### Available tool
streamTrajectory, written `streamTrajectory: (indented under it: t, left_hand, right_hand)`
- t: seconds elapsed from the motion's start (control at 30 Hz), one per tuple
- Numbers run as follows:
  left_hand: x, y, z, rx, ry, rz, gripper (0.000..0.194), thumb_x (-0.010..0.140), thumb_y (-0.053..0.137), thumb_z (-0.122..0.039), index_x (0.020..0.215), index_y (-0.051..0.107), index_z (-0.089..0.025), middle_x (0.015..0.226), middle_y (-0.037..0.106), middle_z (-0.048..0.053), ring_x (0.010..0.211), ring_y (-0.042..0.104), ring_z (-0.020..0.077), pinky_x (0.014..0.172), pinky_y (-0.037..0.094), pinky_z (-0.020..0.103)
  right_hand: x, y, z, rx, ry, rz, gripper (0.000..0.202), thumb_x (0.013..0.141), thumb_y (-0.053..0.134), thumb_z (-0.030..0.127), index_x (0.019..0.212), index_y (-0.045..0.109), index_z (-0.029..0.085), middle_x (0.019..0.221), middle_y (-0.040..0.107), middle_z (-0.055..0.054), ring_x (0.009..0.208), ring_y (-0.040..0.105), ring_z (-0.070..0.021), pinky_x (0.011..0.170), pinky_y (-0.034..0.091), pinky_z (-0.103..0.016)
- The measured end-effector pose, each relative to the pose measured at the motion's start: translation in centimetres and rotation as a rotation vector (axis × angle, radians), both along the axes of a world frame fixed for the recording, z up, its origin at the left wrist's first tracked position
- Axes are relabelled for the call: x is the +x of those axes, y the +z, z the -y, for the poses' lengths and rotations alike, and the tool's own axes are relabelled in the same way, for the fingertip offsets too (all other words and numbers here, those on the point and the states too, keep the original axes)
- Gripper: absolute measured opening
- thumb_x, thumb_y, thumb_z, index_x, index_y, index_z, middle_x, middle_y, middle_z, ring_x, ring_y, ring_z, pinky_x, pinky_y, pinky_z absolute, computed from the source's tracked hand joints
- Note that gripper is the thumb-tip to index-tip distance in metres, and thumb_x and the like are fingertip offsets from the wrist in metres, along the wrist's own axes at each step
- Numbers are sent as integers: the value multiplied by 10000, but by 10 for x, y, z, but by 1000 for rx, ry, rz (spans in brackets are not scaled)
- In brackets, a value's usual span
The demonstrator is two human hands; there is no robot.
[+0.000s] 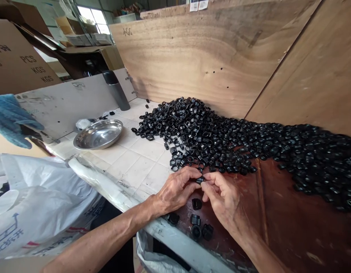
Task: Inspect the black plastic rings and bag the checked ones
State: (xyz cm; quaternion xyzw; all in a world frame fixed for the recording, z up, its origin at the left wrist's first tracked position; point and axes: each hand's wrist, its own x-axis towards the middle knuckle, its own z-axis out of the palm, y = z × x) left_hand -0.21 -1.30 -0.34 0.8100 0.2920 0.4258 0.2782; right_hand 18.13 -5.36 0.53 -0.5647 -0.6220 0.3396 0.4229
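Observation:
Between my two hands is a small black ring-like plastic part (pixel 200 179), pinched by the fingertips of both. My left hand (pixel 178 187) grips it from the left with thumb and forefinger. From the right, my right hand (pixel 222 191) closes its fingertips on the same part, hiding some of it. Just beyond my fingers lies a large heap of loose black plastic rings (pixel 192 125). Closer to me, several thicker black parts (pixel 195 219) rest near the table's front edge, below my hands.
A shallow steel bowl (pixel 98 135) and a dark grey flask (pixel 116 90) stand at the left. Tall wooden boards (pixel 209 57) close off the back. More black parts (pixel 311 159) spread along the right. A white sack (pixel 50 212) sits off the left edge, below a blue glove (pixel 13 117).

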Motion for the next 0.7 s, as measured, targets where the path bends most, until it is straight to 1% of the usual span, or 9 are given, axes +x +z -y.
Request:
streamTrajectory:
  t: [0.1, 0.17, 0.23, 0.3, 0.37, 0.43, 0.5, 0.6, 0.7]
  left_hand:
    - [-3, 6, 1, 6, -70, -85, 200, 955, 566, -175, 1152, 598, -184, 1120, 695, 101, 1043, 675, 200, 898, 558, 337]
    - [-4, 14, 2, -111, -170, -210, 146, 902, 645, -211, 1047, 637, -190, 990, 713, 55, 899, 679, 181, 796, 546, 295]
    - [-2, 20, 2, -254, -194, -319, 157, 859, 721, -324, 900, 658, -187, 805, 686, 4, 709, 636, 145, 643, 496, 252]
    - [2, 19, 0, -333, -31, -325, 262, 862, 721, -434, 855, 661, -180, 709, 636, -15, 614, 576, 125, 561, 447, 240]
    - [8, 11, -5, -307, 189, -284, 256, 894, 689, -417, 991, 680, -179, 758, 632, -3, 648, 580, 136, 593, 479, 254]
    - [14, 0, -11, -218, 280, -285, 314, 901, 684, -326, 1186, 658, -197, 896, 646, 28, 757, 620, 162, 706, 542, 294]
    - [18, -9, -15, -147, 262, -323, 334, 904, 672, -262, 1235, 654, -216, 1004, 637, 56, 858, 647, 184, 802, 571, 330]
    - [19, -15, -17, -87, 218, -346, 214, 925, 626, -218, 1130, 690, -217, 1091, 639, 73, 939, 670, 191, 855, 584, 331]
    - [17, -14, -14, -44, 183, -330, 194, 918, 605, -182, 1101, 662, -213, 1108, 691, 65, 974, 694, 196, 879, 584, 332]
  right_hand:
    - [2, 2, -2, -234, 13, -105, 259, 939, 570, 454, 894, 633, 207, 545, 651, 25, 493, 643, -176, 530, 510, -266]
    - [9, 3, -6, -258, 27, 12, 356, 931, 564, 489, 706, 601, 216, 481, 596, 23, 433, 584, -165, 484, 466, -266]
    - [18, 2, -13, -99, -39, 202, 357, 907, 591, 462, 645, 579, 220, 537, 604, -1, 476, 578, -169, 496, 456, -279]
    - [26, -4, -19, 125, -130, 334, 167, 875, 617, 356, 808, 657, 208, 732, 658, -41, 605, 621, -190, 562, 496, -298]
    - [31, -12, -25, 250, -123, 418, 237, 854, 609, 252, 1073, 677, 192, 950, 654, -85, 712, 643, -200, 620, 532, -315]
    - [33, -19, -28, 277, -74, 493, 331, 855, 599, 200, 1182, 654, 190, 1077, 611, -109, 763, 650, -200, 639, 546, -319]
    - [34, -25, -30, 280, -33, 542, 250, 878, 577, 176, 1112, 665, 192, 1087, 599, -109, 809, 656, -210, 676, 552, -328]
    - [35, -27, -30, 281, 10, 536, 118, 902, 552, 175, 954, 656, 188, 979, 620, -103, 858, 648, -239, 757, 550, -361]
    - [34, -23, -28, 178, 11, 404, 138, 900, 581, 230, 1004, 661, 187, 989, 671, -110, 865, 645, -244, 784, 548, -376]
